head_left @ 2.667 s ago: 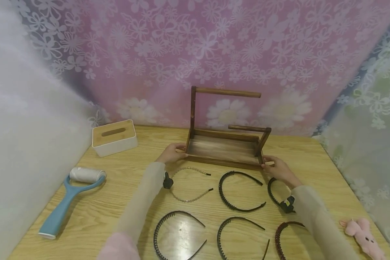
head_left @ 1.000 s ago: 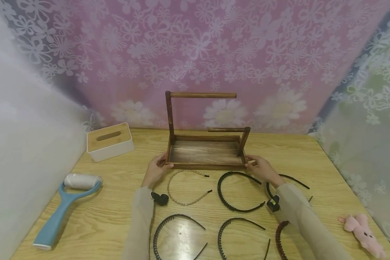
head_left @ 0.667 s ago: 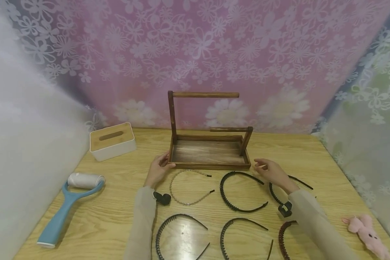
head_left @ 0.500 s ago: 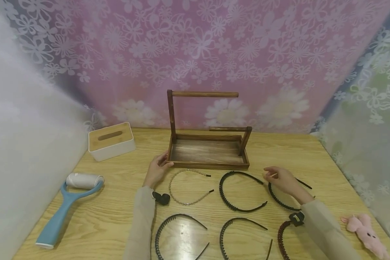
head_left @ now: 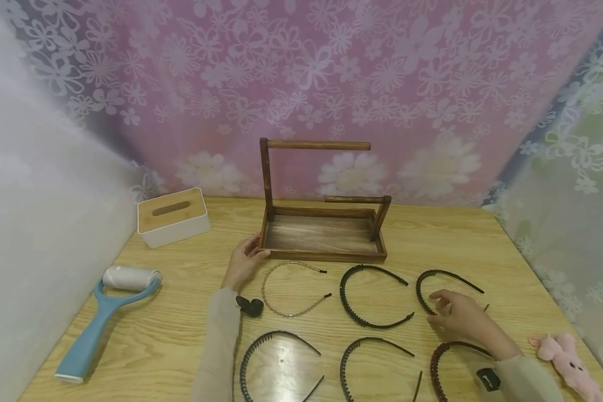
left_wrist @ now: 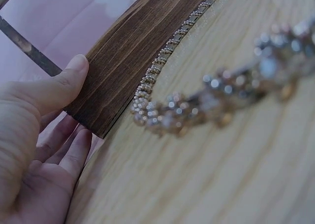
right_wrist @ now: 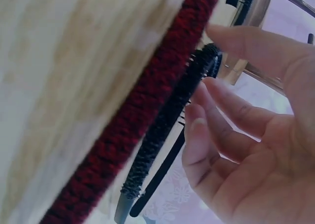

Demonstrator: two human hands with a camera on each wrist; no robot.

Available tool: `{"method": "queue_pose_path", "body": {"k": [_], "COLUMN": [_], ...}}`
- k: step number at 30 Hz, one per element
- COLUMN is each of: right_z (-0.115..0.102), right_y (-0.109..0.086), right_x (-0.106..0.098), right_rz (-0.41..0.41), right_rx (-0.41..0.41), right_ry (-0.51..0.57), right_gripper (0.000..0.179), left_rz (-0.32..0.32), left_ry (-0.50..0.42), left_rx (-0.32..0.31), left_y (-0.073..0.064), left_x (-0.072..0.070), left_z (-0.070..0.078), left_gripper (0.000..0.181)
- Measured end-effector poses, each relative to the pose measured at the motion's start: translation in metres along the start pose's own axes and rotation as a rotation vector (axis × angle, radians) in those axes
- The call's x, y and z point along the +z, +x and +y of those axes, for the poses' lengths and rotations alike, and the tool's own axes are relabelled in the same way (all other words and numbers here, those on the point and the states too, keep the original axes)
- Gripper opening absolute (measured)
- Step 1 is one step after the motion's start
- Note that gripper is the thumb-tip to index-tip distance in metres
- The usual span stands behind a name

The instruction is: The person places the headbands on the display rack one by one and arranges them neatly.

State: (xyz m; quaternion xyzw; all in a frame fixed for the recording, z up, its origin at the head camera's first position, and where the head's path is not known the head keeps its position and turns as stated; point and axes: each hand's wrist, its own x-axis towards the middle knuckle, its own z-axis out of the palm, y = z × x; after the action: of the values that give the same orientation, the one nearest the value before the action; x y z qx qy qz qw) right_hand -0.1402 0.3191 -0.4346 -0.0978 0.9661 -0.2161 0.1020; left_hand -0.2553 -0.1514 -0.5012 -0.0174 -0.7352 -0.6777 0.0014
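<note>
A dark wooden tray stand (head_left: 326,256) with two bars of unequal height stands at the back of the table. My left hand (head_left: 243,263) grips its front left corner, thumb on the front board and fingers round the end. Close by lies a beaded headband (head_left: 264,290), blurred large in the left wrist view. My right hand (head_left: 464,319) hovers at a black toothed headband (head_left: 419,290), covering its near part. In the right wrist view, thumb and fingertips stand apart on either side of this black headband (right_wrist: 170,118). A dark red headband (right_wrist: 140,108) crosses in front.
A second black headband (head_left: 343,296) lies in the middle, with two dark ones nearer, left (head_left: 241,368) and centre (head_left: 343,365). At left are a tissue box (head_left: 178,228) and a blue-handled lint roller (head_left: 92,332). A pink plush toy (head_left: 565,360) lies far right.
Both hands shifted the tray stand left and nearer. The right hand then let go of its right end and moved right and toward me to the black headband. The left hand stays on the stand.
</note>
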Motion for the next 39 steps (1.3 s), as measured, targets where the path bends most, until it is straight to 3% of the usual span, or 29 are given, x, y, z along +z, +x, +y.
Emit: {"method": "queue_pose_path", "body": {"k": [6,11,19,25,33,39], "right_z": [-0.002,-0.005,-0.018,-0.024,-0.025,-0.033], "right_y": [-0.001,0.000,0.004,0.012,0.028,0.047], "right_x": [0.006,0.007,-0.005,-0.018,-0.029,-0.042], "right_rz": [0.010,0.077,0.223,0.312,0.409,0.440], "right_rx": [-0.007,-0.026,-0.015,0.031,0.110,0.117], "right_ry": [0.006,0.020,0.115,0.222,0.511,0.719], "right_gripper": [0.044,0.036,0.037,0.044,0.057,0.060], "left_rz": [0.000,0.012,0.004,0.013,0.010,0.008], "left_ry": [-0.006,-0.013,0.019,0.007,0.024,0.012], "left_rx": [0.036,0.095,0.021,0.005,0.026,0.018], "left_y": [-0.002,-0.006,-0.002,-0.001,-0.001,0.000], "left_x": [-0.001,-0.001,0.000,0.000,0.001,-0.001], "left_z": [-0.001,-0.002,0.000,0.002,0.001,-0.001], "left_gripper": [0.066,0.068,0.064,0.064,0.064,0.064]}}
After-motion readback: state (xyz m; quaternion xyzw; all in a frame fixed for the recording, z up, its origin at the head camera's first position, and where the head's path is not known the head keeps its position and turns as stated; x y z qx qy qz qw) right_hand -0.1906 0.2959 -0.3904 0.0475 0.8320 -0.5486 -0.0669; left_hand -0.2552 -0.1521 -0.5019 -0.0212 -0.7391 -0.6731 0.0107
